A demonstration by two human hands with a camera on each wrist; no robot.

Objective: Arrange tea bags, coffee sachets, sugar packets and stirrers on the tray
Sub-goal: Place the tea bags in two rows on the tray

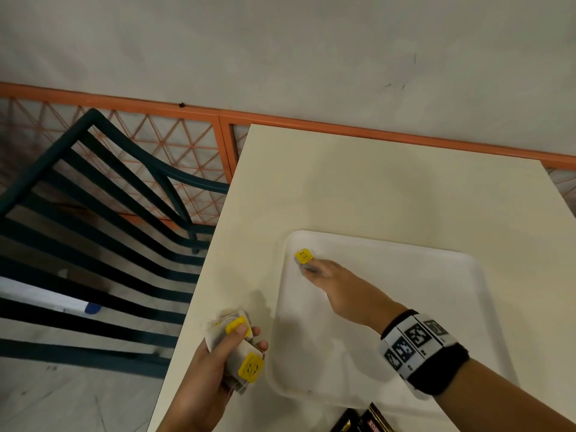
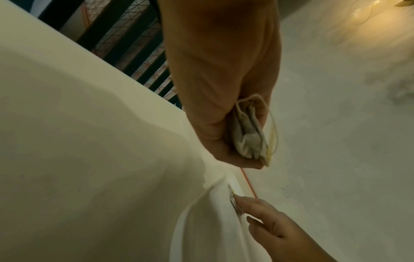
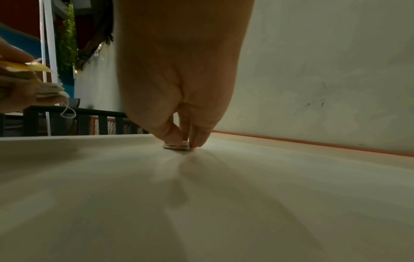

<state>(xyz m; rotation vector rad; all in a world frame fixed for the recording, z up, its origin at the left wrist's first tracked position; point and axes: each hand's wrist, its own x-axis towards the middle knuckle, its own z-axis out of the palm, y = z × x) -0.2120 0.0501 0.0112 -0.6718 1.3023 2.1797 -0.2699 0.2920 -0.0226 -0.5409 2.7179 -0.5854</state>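
Grip, head view: left hand (image 1: 215, 360) curls around a bundle of tea bags (image 1: 240, 353), thumb pressed on a yellow tag; right hand (image 1: 343, 288) reaches across the white tray (image 1: 436, 275), fingertips on a single tea bag (image 1: 307, 264) in the tray's far left corner, its yellow tag lying just beyond the fingers
Surroundings, head view: tray rests on a cream table (image 1: 343, 182); dark sachets (image 1: 367, 422) lie on the table at the tray's near edge; a marker wristband (image 1: 417, 347) circles the right wrist; a dark green chair (image 1: 109, 213) stands left of the table, an orange lattice fence (image 1: 187, 145) behind it

Grip, left wrist view: left hand (image 2: 219, 88) clamped on the folded tea bags (image 2: 248, 131), strings looping out beside them; right hand (image 2: 275, 226) lower down, fingertips touching the single tea bag (image 2: 235, 203) on the tray (image 2: 197, 230)

Grip, right wrist view: right hand (image 3: 177, 74) points down, thumb and fingers pinched together on the tea bag (image 3: 177, 146), which lies flat on the tray (image 3: 201, 195); left hand (image 3: 20, 95) at the picture's left edge with its bundle (image 3: 44, 83), a string loop dangling
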